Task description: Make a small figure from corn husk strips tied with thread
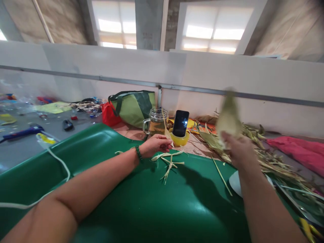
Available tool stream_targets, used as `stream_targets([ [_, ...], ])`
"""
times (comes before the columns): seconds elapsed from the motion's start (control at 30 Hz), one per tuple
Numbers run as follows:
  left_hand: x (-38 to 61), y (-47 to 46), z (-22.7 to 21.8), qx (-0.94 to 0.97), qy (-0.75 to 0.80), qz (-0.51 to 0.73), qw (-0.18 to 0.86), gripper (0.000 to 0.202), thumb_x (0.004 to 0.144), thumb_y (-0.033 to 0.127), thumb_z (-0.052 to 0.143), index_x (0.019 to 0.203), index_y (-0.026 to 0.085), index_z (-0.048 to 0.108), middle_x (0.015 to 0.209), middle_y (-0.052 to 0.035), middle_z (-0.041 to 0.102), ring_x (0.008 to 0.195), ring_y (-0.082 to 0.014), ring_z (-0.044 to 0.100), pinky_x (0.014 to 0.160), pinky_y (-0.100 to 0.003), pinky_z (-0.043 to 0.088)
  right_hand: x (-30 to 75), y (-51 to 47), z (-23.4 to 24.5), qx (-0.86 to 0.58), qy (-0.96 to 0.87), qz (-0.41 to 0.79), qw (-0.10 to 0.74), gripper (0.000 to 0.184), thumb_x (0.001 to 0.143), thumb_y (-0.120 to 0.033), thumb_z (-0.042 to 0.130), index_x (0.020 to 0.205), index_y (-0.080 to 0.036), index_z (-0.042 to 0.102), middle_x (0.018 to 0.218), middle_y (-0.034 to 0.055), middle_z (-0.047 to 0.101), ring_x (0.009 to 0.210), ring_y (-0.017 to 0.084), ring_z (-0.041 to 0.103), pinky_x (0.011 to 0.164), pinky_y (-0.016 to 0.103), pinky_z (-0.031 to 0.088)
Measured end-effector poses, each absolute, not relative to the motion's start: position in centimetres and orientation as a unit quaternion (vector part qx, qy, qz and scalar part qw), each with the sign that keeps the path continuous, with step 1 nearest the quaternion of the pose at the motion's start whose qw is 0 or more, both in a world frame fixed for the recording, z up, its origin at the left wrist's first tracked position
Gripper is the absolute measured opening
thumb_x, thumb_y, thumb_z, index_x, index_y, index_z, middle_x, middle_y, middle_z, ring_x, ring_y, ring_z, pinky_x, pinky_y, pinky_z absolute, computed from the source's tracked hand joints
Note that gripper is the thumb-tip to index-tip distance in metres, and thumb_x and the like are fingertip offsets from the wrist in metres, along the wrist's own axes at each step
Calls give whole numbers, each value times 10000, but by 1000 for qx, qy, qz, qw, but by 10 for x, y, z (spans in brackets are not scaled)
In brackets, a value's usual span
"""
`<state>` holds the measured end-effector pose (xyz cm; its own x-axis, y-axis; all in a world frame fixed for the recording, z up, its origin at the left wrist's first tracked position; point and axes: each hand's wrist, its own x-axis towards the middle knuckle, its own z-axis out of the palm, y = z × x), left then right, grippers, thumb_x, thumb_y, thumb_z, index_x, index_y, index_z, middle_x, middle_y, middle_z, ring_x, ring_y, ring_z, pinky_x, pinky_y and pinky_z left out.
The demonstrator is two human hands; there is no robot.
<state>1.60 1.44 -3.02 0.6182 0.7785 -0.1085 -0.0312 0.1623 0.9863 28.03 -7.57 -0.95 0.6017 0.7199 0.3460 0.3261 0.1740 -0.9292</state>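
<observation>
My left hand (157, 145), with a green bead bracelet at the wrist, pinches a narrow strip of corn husk (166, 130) that stands up from the fingers. Raised on the right, my right hand (238, 148) grips a broad, pale green corn husk (229, 116) by its lower end; both are blurred by motion. On the green mat (152, 206), just below my left hand, lies a small star-like figure (171, 164) of tied husk strips. A twisted husk piece (167, 155) rests right behind it.
A glass mug (158, 123) of tea-coloured liquid and a phone (180, 123) propped in a yellow tape roll (180, 139) stand behind. Dried husks (263, 158) pile up at right, near a pink cloth (298, 150). A green bag (134, 106) and a glue gun (24, 131) lie left.
</observation>
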Motion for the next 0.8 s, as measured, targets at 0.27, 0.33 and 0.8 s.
stream_targets([
  [0.27,19,-7,-30,620,273,264,686,353,584,424,793,661,106,661,617,-21,614,565,-79,535,554,-205,405,258,-71,-32,-721,-613,2,323,195,667,-354,717,726,-191,627,672,73,640,612,235,618,547,333,470],
  [0.33,20,-10,-29,633,282,263,671,312,607,395,779,660,107,671,623,-21,609,582,-81,526,555,-204,392,248,-76,-30,-617,-698,-65,357,174,719,-297,681,860,-199,647,833,79,672,752,230,635,658,343,498],
  [0.8,25,-24,-29,657,286,288,636,370,683,463,710,593,116,615,559,-6,568,532,-70,479,515,-197,364,194,-94,-36,-388,-838,-76,377,205,912,-186,488,767,-184,633,763,37,627,670,115,612,615,218,479],
])
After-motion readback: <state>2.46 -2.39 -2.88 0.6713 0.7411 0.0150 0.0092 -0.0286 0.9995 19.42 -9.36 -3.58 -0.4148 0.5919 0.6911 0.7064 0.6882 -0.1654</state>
